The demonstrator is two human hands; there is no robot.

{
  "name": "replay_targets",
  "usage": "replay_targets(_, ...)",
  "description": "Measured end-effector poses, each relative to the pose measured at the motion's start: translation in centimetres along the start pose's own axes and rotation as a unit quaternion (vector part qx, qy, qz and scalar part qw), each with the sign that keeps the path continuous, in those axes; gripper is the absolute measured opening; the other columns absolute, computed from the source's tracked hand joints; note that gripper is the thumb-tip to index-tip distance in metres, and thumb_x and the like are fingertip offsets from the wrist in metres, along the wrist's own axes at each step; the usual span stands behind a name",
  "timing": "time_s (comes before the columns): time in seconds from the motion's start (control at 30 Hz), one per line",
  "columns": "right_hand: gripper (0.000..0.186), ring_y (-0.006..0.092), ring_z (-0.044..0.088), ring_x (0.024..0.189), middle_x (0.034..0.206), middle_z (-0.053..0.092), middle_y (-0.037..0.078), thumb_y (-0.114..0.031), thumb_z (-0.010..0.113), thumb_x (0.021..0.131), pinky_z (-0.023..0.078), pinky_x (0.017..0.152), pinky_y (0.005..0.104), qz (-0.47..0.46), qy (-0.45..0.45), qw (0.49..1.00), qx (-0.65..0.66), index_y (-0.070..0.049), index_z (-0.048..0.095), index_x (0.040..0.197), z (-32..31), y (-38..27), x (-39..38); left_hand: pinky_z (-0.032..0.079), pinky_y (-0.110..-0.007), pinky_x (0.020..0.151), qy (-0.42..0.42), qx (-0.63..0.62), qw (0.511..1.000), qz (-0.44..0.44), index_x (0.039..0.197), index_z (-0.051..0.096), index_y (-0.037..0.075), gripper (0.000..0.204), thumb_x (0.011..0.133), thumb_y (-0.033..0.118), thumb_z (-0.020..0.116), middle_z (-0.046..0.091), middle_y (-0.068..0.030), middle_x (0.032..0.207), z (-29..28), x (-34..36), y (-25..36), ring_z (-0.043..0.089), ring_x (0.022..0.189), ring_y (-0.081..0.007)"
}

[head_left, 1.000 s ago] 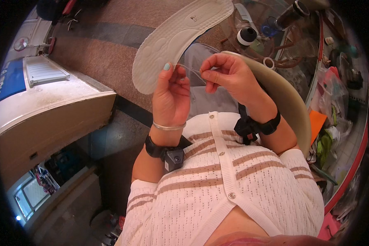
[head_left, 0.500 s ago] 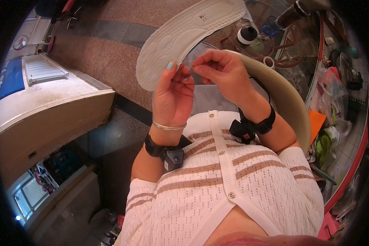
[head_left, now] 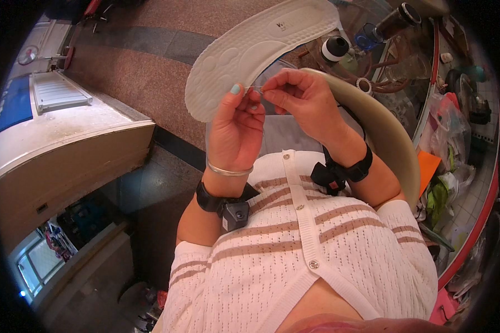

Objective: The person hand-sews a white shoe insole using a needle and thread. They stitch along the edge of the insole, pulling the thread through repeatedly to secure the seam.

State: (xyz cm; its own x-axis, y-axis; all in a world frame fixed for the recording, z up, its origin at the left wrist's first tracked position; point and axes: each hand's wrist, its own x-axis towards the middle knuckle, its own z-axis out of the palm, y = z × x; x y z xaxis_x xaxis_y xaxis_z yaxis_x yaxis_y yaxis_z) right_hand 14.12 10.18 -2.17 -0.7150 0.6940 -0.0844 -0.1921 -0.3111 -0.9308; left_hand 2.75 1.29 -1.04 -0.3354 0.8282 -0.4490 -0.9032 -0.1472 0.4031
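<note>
In front of my chest, both hands are raised close together. My left hand (head_left: pixel 240 125) pinches between thumb and fingers, one end of a thin, pale thread-like strand (head_left: pixel 253 87) at its tips. Across a narrow gap, my right hand (head_left: pixel 301 102) pinches the strand's other side with its thumb and forefinger. Whether a needle is part of it is too small to tell. Just beyond my fingers lies a large white shoe insole (head_left: pixel 236 58), its surface textured with raised pads and its edge blue underneath. My left hand overlaps its lower edge.
A beige curved chair rim (head_left: pixel 380 114) stands to my right. Beyond it, a glass table carries a black-and-white round container (head_left: pixel 335 48), a dark tumbler (head_left: pixel 397 21) and a white coil ring (head_left: pixel 364 84). Plastic bags (head_left: pixel 447 125) crowd the far right. A pale counter (head_left: pixel 78 139) stands at left.
My right hand has shifted very slightly, and the left thumb has moved a little to the right. The insole has shifted slightly rightward. Both hands keep their pinch.
</note>
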Motion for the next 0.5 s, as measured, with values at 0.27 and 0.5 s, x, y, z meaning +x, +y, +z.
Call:
replay_targets(0.27, 0.007, 0.0057, 0.055, 0.064, 0.075, 0.063, 0.003, -0.004, 0.06, 0.078, 0.042, 0.054, 0.0182, -0.024, 0.027, 0.999, -0.019, 0.001, 0.06, 0.083, 0.58, -0.35, -0.45, 0.045, -0.023, 0.066, -0.008, 0.067, 0.997, 0.026, 0.084, 0.059, 0.003, 0.009, 0.08, 0.011, 0.059, 0.062, -0.0064, 0.082, 0.19, 0.03, -0.35, 0.056, 0.075, -0.0122)
replay_targets(0.5, 0.007, 0.0081, 0.058, 0.069, 0.077, 0.063, 0.005, -0.002, 0.06, 0.078, 0.045, 0.058, 0.0198, -0.032, 0.033, 0.999, 0.014, 0.002, 0.061, 0.083, 0.35, 0.04, -0.34, 0.043, -0.022, 0.067, 0.012, 0.106, 0.993, 0.043, 0.089, 0.059, 0.005, 0.011, 0.08, 0.011, 0.059, 0.061, -0.0042, 0.084, 0.06, 0.11, -0.86, 0.055, 0.074, -0.0107)
